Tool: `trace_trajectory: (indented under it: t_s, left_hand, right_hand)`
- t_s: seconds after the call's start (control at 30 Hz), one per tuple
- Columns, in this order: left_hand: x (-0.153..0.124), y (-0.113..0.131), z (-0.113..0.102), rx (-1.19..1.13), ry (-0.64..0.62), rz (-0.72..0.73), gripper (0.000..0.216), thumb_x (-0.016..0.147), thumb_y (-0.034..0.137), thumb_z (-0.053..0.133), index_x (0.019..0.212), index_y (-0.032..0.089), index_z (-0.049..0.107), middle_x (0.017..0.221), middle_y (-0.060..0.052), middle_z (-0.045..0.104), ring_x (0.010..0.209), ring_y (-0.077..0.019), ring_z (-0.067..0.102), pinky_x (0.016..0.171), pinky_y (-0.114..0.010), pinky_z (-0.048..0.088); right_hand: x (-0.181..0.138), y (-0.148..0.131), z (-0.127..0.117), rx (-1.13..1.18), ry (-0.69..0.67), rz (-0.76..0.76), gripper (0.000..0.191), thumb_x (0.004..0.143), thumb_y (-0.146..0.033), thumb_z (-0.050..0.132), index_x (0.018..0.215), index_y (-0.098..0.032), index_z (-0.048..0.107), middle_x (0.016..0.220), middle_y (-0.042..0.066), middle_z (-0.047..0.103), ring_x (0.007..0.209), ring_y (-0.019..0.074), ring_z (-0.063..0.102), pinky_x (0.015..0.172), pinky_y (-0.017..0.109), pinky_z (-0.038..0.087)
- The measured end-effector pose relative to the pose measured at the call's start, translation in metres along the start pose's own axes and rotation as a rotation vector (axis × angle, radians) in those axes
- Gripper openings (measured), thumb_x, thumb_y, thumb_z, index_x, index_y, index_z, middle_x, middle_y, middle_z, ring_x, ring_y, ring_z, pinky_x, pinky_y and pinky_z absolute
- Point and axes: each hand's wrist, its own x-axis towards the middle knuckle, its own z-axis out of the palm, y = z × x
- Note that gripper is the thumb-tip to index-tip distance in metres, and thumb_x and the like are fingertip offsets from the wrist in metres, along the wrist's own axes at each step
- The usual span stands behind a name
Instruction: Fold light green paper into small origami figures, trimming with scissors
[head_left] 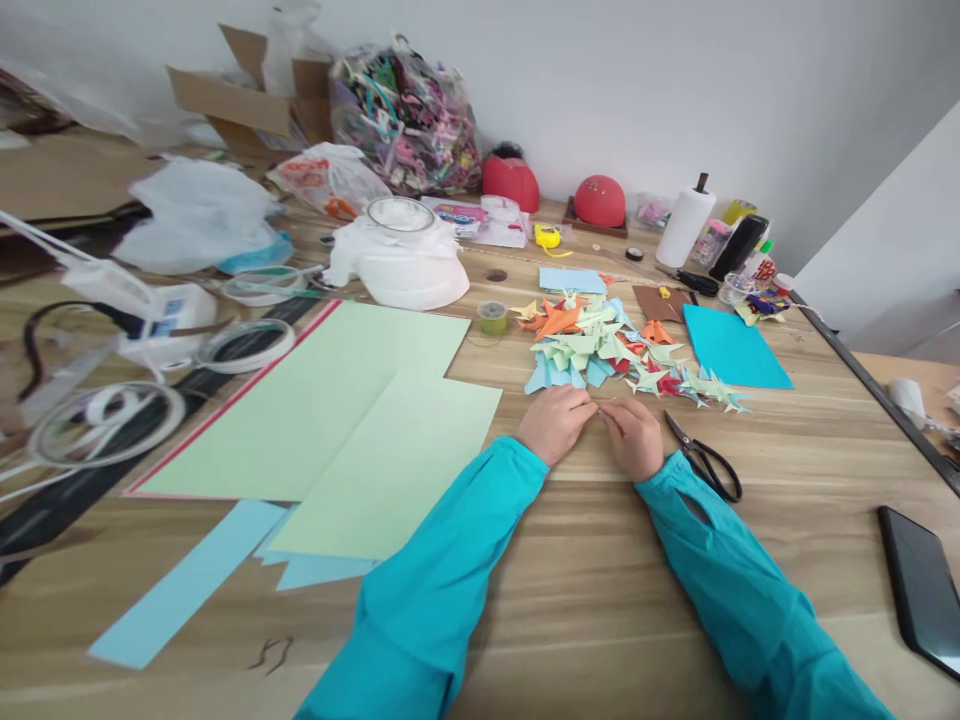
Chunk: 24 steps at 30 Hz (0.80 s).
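My left hand and my right hand meet at the fingertips over the wooden table. Both are closed in a pinch, and whatever lies between the fingers is too small to make out. Just beyond them lies a heap of folded paper cranes in green, blue, orange and red. Black-handled scissors rest beside my right hand, blades pointing toward the heap. A spool of thread stands to the left of the cranes.
Green paper sheets and blue strips cover the left side. A turquoise sheet lies right of the cranes. A phone sits at the right edge. Cables, bags, pincushions and a cardboard box line the left and back.
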Motion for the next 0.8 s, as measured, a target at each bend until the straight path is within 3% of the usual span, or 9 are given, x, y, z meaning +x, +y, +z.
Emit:
trace_trajectory:
  t_s: [0.27, 0.63, 0.8]
  left_hand:
    - [0.0006, -0.0003, 0.0012, 0.015, -0.018, 0.007, 0.025, 0.087, 0.013, 0.039, 0.084, 0.013, 0.063, 0.079, -0.007, 0.060, 0.075, -0.0186, 0.049, 0.065, -0.029, 0.038]
    - [0.0009, 0.0004, -0.0008, 0.010, -0.031, -0.009, 0.026, 0.088, 0.015, 0.038, 0.083, 0.014, 0.063, 0.078, -0.006, 0.059, 0.075, -0.0182, 0.049, 0.065, -0.029, 0.038]
    - [0.0002, -0.0006, -0.0002, 0.001, -0.032, 0.001, 0.027, 0.088, 0.014, 0.037, 0.083, 0.014, 0.063, 0.079, -0.006, 0.059, 0.075, -0.0179, 0.049, 0.065, -0.029, 0.038]
  right_hand:
    - [-0.0015, 0.0012, 0.0014, -0.156, -0.019, -0.092, 0.022, 0.087, -0.016, 0.045, 0.087, -0.016, 0.066, 0.084, 0.010, 0.068, 0.078, 0.0189, 0.061, 0.074, 0.030, 0.050]
    - [0.0000, 0.0020, 0.0006, -0.012, -0.034, 0.002, 0.019, 0.086, -0.022, 0.049, 0.091, -0.018, 0.066, 0.086, 0.008, 0.069, 0.083, 0.0191, 0.063, 0.077, 0.031, 0.052]
    - [-0.0007, 0.0031, 0.0016, -0.029, -0.020, 0.003, 0.019, 0.086, -0.021, 0.049, 0.085, -0.017, 0.067, 0.082, 0.009, 0.069, 0.078, 0.0191, 0.063, 0.073, 0.030, 0.052]
